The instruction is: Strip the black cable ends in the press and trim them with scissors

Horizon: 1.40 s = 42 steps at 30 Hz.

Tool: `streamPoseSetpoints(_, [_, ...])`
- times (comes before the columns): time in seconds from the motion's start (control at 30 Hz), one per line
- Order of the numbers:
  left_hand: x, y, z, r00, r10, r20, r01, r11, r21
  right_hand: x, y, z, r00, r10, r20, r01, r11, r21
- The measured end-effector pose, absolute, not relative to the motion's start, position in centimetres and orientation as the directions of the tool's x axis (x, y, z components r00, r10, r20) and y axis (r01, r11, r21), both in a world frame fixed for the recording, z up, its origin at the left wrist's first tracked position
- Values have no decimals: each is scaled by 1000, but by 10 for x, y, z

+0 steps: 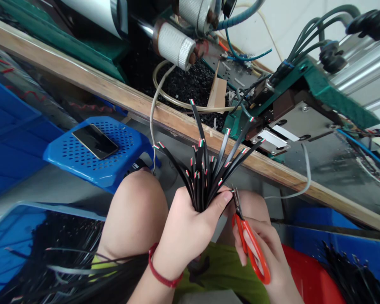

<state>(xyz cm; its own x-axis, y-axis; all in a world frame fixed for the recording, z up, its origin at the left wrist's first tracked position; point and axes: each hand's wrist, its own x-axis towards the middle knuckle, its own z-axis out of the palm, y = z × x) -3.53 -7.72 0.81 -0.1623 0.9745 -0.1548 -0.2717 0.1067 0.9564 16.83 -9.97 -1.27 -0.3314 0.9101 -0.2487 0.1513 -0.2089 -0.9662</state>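
My left hand is closed round a bundle of black cables, whose ends fan out upward and show red, white and green wire tips. The rest of the bundle trails down past the left wrist. In my right hand is a pair of scissors with red handles, the fingers through the loops. Its metal blades point up beside the left thumb, close to the end of one cable held there. Whether the blades touch that cable I cannot tell.
A blue stool bears a phone. Beyond the wooden bench edge stand a green-framed machine and knurled metal cylinders. Blue bins of black cables stand at lower left and lower right. A grey hose hangs over the edge.
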Motion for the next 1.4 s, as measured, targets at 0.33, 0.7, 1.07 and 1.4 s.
streamPoseSetpoints(0.33, [-37,-77,7,-157,974,-163,-270,116,956,175,-98,-17,-382,866,-323,226,-251,-941])
streamPoseSetpoints(0.7, [-35,-79,7,-149,975,-164,-279,118,953,170,-99,-10,-358,863,-355,197,-302,-933])
streamPoseSetpoints(1.07, [-37,-77,7,-131,979,-155,-265,116,957,164,-100,-13,-298,901,-315,180,-271,-945])
streamPoseSetpoints(1.4, [-37,-76,5,-146,969,-202,-362,138,922,211,-93,-19,-152,988,-14,343,39,-939])
